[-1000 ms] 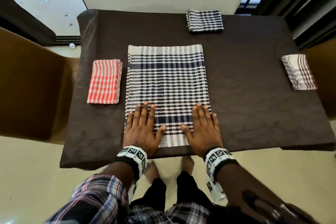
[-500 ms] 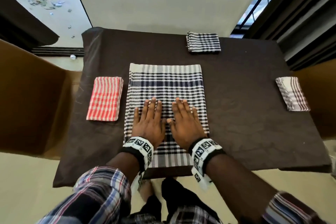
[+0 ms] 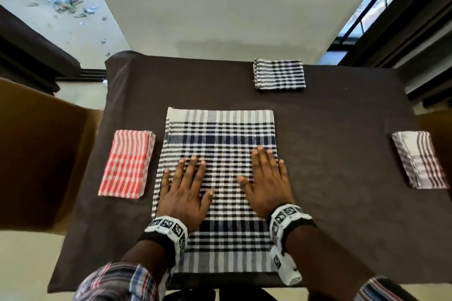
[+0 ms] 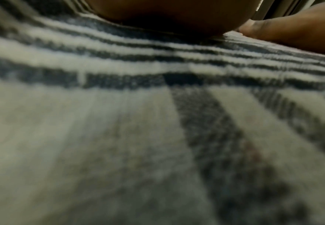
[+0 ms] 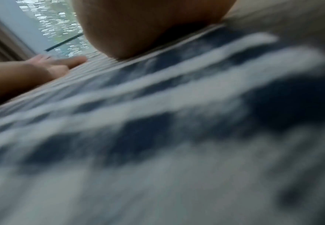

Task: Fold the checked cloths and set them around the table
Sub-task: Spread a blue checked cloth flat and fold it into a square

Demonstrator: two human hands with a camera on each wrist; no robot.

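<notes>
A navy-and-white checked cloth lies flat and partly folded in the middle of the dark brown table. My left hand presses flat on its left side, fingers straight and spread. Near the cloth's right edge my right hand lies flat too, fingers straight. Both wrist views show the same cloth blurred and very close under the palms. Three folded cloths lie around the table: a red-and-white one at the left, a navy checked one at the far edge, a grey-brown striped one at the right.
A brown cardboard box stands against the table's left side. A white wall rises behind the far edge, and dark window frames stand at the right. Debris litters the floor at the top left.
My hands slid up the cloth from its near end, came together at the middle, then spread apart towards its left and right edges. The head camera tilted and moved closer.
</notes>
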